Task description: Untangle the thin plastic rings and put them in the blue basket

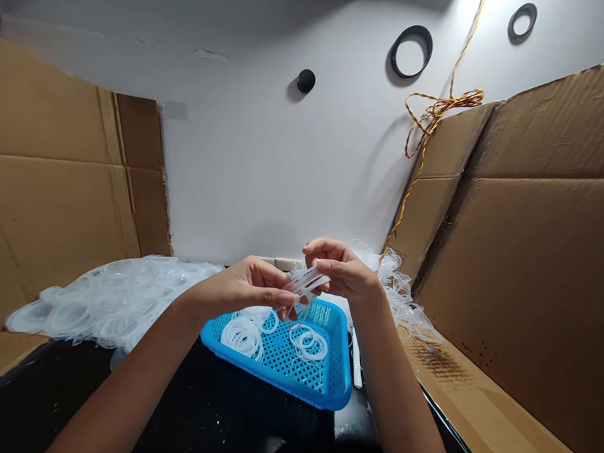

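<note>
A small bundle of translucent white rings (308, 280) is held between my two hands, above the back of a blue perforated basket (276, 381). My left hand (257, 285) pinches the bundle's left end between thumb and fingers. At the other end, my right hand (341, 270) has its thumb and fingers closed on the same rings. Inside the basket lie a coiled pile of white rings (241, 337) at the left and a looser group (308, 344) at the right.
Clear ring-shaped pieces (105, 298) are heaped at the left, and thin loops (405, 305) at the right. Cardboard walls (527, 243) flank both sides. A twisted yellow-red cord (432, 114) hangs at the right. A white strip (356, 361) lies beside the basket on the black surface (215, 417).
</note>
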{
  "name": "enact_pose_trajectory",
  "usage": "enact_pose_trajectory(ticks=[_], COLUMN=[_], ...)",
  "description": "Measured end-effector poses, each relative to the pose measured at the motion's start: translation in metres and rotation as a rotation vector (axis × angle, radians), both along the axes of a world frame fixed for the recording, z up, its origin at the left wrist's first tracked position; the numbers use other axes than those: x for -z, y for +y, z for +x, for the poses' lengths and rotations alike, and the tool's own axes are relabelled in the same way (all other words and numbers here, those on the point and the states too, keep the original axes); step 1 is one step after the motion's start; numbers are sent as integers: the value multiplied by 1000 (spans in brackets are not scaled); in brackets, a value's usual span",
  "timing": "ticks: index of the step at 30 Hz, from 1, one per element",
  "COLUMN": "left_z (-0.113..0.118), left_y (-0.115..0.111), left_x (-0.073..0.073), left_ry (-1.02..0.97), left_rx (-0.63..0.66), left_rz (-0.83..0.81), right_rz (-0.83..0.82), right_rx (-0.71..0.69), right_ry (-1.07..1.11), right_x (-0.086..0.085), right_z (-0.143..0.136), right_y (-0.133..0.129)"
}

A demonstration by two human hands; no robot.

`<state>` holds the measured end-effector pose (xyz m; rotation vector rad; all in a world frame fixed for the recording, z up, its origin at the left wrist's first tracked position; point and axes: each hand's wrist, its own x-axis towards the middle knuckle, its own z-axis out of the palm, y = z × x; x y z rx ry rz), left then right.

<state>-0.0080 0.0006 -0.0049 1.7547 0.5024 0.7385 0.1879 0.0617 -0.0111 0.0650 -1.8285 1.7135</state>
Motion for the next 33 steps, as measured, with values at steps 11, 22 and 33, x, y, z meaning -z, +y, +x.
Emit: enact_pose_trajectory(ticks=[11, 22, 33], left_z=[4, 1, 0], left_y=[1, 5, 6], left_x=[5, 6, 7], left_ry=[-102, -185, -63], left_rx=[23, 39, 135], left_rz=[52, -51, -62], right_rz=[-26, 16, -40], right_rx=[83, -180, -46], right_ry=[4, -41, 102], right_x=[-1, 0, 0], right_z=[0, -9, -10], right_y=[-1, -5, -9])
